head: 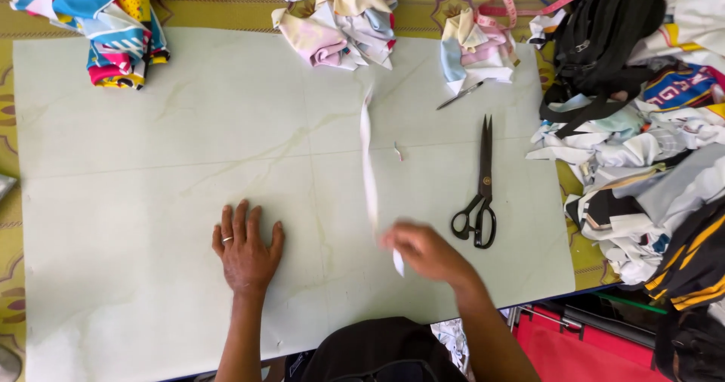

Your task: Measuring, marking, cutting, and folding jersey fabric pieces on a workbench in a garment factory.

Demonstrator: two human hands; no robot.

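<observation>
Nearest the lens, at the bottom centre of the frame, sits my own dark-clothed lap, with both forearms reaching up from it. My left hand [245, 250] lies flat, fingers spread wide, palm down on the pale cutting sheet [136, 201], holding nothing. My right hand [427, 252] is blurred; it appears pinched closed on the lower end of a long white fabric strip [368, 163], which runs up the middle of the sheet toward the heap of pastel cloth [343, 19] at the top centre.

Black scissors [481, 193] lie closed just right of the right hand, points toward the top of the frame. A thin pen-like tool [461, 95] lies above them, and a small white scrap [398, 151] lies beside the strip. Printed cloth [121, 27] is bunched at upper left; a black bag [596, 42] and mixed fabric [642, 178] crowd the right edge, with a pink measuring tape [529, 4] at upper right.

Risks, in my judgement: the strip is thin and partly lifted, so a quick pull could twist it or slip it from the pinch. Its far end lies near the pastel heap and could snag there. The scissors sit close to the moving right hand and could be knocked. Only the left hand pins the sheet, so a tug could shift it.
</observation>
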